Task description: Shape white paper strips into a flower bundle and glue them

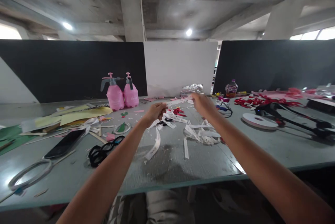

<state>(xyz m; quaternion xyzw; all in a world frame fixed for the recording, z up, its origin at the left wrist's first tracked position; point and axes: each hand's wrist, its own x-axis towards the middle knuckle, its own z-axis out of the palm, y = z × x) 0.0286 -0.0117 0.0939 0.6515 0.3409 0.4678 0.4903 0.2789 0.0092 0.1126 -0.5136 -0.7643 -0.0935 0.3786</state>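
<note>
The left hand [158, 110] and right hand [201, 103] stretched a white ribbon strip [179, 101] over the desk [170, 170].
Both hands had fingers pinched on the strip, the left at its nine-o'clock end, the right at its three-o'clock end. Toward six o'clock lay red scraps [178, 112] and loose white ribbons [202, 136]. Farther out, black scissors [97, 154] lay at eight o'clock, pink spray bottles [115, 97] stood just past nine, and a white roll [258, 121] lay just past three.
</note>
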